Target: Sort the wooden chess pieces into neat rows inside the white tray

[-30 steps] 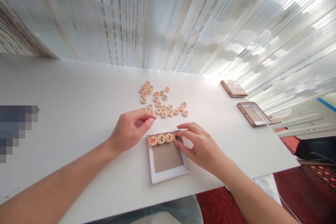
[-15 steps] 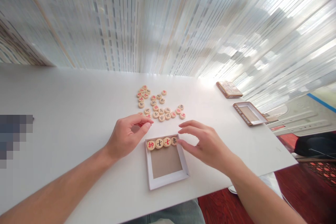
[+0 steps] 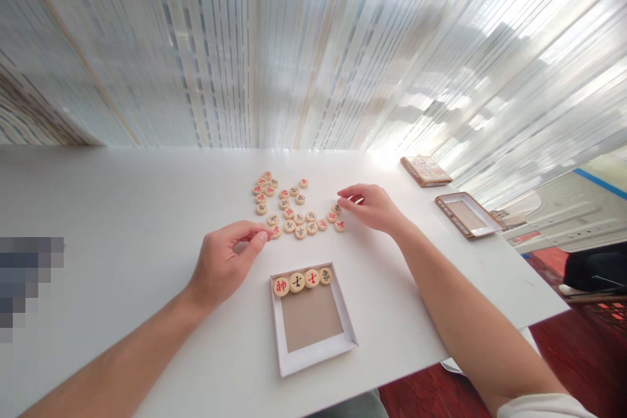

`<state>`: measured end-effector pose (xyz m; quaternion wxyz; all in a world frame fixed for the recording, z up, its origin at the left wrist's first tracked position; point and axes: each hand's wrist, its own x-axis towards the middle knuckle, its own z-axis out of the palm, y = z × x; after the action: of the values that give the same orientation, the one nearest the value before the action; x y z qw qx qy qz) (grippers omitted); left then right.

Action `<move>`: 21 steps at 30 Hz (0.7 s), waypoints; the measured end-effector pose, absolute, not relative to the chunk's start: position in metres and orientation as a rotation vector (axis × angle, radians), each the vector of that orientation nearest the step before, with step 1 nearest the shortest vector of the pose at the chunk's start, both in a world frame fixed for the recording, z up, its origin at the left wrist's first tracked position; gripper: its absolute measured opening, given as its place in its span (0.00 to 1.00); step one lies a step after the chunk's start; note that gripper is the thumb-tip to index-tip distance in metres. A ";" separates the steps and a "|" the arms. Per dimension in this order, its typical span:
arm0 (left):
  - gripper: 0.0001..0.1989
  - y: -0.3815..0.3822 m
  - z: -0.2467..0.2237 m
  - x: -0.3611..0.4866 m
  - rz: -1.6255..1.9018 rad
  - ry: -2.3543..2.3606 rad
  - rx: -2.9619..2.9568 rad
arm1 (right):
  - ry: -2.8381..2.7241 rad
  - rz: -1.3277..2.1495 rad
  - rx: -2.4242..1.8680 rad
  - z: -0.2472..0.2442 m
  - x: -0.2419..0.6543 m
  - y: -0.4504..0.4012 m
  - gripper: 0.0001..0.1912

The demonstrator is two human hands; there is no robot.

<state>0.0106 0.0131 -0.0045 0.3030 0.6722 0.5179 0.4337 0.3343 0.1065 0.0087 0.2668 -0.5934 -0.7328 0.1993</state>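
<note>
A shallow white box lies near the table's front edge, with two red-marked and two black-marked round pieces in a row along its far side. Beyond it, several wooden pieces with red or black characters are scattered. My left hand is left of the box, thumb and forefinger close together beside a red-marked piece; whether it grips one is hidden. At the right end of the scatter, my right hand has its fingertips apart, close to a black-marked piece.
On the white table at the right lie a closed flat box and an open box part with a brown rim. A striped curtain hangs behind the table. A dark object stands beyond the right edge.
My right hand has left the box's far right corner and moved away to the right end of the scattered pieces. My left hand has shifted slightly left and down. The view has tilted a little.
</note>
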 end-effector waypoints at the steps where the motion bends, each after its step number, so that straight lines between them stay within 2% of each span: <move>1: 0.15 0.013 -0.005 0.011 1.143 1.380 1.783 | -1.989 0.568 -1.596 0.004 0.337 0.105 0.16; 5: 0.14 0.014 -0.006 0.012 1.146 1.396 1.784 | -2.041 0.657 -1.550 -0.002 0.344 0.104 0.18; 17: 0.14 0.014 -0.007 0.012 1.155 1.438 1.766 | -1.959 0.759 -1.331 -0.014 0.337 0.107 0.08; 21: 0.14 0.013 -0.006 0.013 1.159 1.424 1.750 | -1.815 0.813 -1.258 -0.008 0.329 0.102 0.11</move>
<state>0.0130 0.0135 -0.0058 0.2982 0.6585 0.5359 0.4362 0.3294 0.1015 -0.0080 0.3841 -0.4935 -0.7122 0.3189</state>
